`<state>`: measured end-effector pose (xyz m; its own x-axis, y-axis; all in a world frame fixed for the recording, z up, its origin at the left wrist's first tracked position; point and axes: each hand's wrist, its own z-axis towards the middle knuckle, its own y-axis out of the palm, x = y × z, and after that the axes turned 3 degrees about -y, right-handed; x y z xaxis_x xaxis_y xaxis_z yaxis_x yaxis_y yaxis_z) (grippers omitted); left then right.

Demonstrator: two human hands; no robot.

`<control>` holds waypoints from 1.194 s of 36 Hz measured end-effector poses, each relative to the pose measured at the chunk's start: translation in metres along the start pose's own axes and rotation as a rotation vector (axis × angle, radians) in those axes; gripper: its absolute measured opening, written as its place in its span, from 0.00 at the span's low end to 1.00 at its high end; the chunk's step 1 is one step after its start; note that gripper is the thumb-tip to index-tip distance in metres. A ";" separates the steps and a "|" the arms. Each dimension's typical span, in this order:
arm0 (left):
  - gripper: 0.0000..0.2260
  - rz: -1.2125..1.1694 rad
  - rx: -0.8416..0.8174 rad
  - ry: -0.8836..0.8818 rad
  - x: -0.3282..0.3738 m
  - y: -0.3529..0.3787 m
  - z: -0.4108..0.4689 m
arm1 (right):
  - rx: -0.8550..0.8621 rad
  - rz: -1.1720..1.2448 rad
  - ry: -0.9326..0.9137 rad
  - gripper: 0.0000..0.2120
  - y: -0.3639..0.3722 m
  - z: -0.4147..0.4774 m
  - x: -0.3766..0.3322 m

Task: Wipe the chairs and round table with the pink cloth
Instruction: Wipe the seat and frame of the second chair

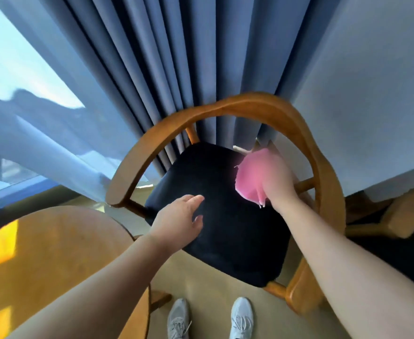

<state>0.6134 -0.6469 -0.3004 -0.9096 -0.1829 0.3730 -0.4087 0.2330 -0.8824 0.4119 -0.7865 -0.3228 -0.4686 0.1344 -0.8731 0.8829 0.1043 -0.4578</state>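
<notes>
A wooden chair [250,105] with a curved back rail and a dark blue seat cushion [228,231] stands in front of me. My right hand [278,185] grips the pink cloth [252,177] at the cushion's far right corner, beside the chair's right rail. The cloth is blurred and covers most of the fingers. My left hand [179,220] hovers over the cushion's left side with fingers straight and relaxed, holding nothing. The round wooden table [61,248] is at the lower left, partly under my left forearm.
Blue curtains [176,57] hang right behind the chair, with a sheer white curtain and bright window at the left. A grey wall is at the right. A second wooden chair [396,214] stands at the right edge. My two grey shoes [211,319] are on beige carpet below.
</notes>
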 end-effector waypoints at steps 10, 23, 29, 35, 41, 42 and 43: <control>0.26 -0.358 0.282 0.035 0.083 -0.098 -0.126 | -0.386 0.339 0.039 0.15 -0.036 -0.127 -0.124; 0.12 -0.425 0.620 -0.051 0.070 -0.117 -0.217 | -0.745 0.224 -0.004 0.20 -0.019 -0.192 -0.171; 0.10 -0.565 0.628 -0.117 0.058 -0.143 -0.226 | -0.720 -0.147 -0.207 0.08 -0.020 -0.192 -0.173; 0.12 -0.618 0.540 -0.086 0.048 -0.161 -0.228 | -0.776 -0.209 -0.681 0.23 -0.015 -0.203 -0.185; 0.11 -0.640 0.535 -0.146 0.030 -0.175 -0.226 | -0.820 -0.187 -0.684 0.11 -0.004 -0.213 -0.205; 0.10 -0.629 0.509 -0.154 0.026 -0.176 -0.226 | -0.819 -0.180 -0.656 0.11 -0.003 -0.213 -0.206; 0.08 -0.607 0.478 -0.152 0.021 -0.177 -0.226 | -0.809 -0.169 -0.635 0.11 -0.003 -0.212 -0.208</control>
<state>0.6494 -0.4764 -0.0719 -0.5030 -0.2835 0.8164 -0.7230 -0.3795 -0.5773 0.5002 -0.6057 -0.1046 -0.2754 -0.4623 -0.8429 0.4138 0.7344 -0.5380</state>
